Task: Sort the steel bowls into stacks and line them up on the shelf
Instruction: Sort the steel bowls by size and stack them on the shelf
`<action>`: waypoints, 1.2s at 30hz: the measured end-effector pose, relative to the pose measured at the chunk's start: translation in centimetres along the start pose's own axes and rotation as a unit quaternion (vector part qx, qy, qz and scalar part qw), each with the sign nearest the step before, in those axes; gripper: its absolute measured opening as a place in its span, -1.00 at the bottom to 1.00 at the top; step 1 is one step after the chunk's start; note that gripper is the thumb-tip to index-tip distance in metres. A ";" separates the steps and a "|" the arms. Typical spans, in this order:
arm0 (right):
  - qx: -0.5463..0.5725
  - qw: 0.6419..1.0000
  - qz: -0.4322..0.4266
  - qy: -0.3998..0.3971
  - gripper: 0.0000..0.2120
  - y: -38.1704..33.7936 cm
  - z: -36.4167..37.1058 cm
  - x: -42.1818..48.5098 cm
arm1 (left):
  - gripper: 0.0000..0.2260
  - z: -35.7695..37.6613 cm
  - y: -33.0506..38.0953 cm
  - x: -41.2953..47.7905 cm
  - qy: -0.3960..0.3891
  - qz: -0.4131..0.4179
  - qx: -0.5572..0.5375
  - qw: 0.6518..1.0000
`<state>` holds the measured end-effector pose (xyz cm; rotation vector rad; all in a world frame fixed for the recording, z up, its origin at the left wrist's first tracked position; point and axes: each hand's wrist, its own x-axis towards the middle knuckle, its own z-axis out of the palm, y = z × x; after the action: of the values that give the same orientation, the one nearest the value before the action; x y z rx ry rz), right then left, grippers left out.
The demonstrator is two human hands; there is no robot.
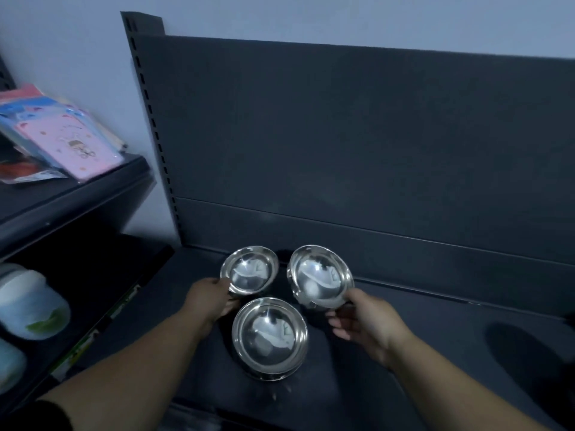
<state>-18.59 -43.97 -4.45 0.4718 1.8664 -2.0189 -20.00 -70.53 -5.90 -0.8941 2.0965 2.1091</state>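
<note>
- Three steel bowls sit low centre of the frame on the dark shelf [404,331], all mouth-up.
- Left bowl [249,269]: smallest of the three, left hand [209,298] pinching its near rim, thumb on top.
- Right bowl [320,275]: tilted toward the camera, right hand [364,318] gripping its near edge, fingers curled under.
- Front bowl [270,335]: nearest the camera, between the two forearms, neither hand on it. Looks like a stack, extra rims visible under it; count unclear.
- Left and right bowls close together, rims apart.
- Left of frame: neighbouring rack with pink packets [70,144] upper left, pale blue containers [31,309] below.
</note>
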 end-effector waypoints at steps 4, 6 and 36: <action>-0.038 0.998 -0.013 -0.046 -0.78 -0.8 1.3 -1.9 | -0.81 -2.4 1.8 -0.4 0.053 0.070 -0.055 0.995; -0.074 0.995 -0.017 -0.062 -0.77 -0.9 2.2 -2.9 | -0.80 -3.5 3.0 -1.3 0.074 0.109 -0.052 0.990; -0.057 0.998 0.013 0.007 -0.55 3.5 5.0 -6.7 | -0.85 -4.3 -0.6 -6.8 -0.163 0.114 0.182 0.963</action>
<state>-11.02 -48.96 -4.03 0.4780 1.9612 -1.8839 -12.50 -71.96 -3.25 -0.2535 2.3724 1.7114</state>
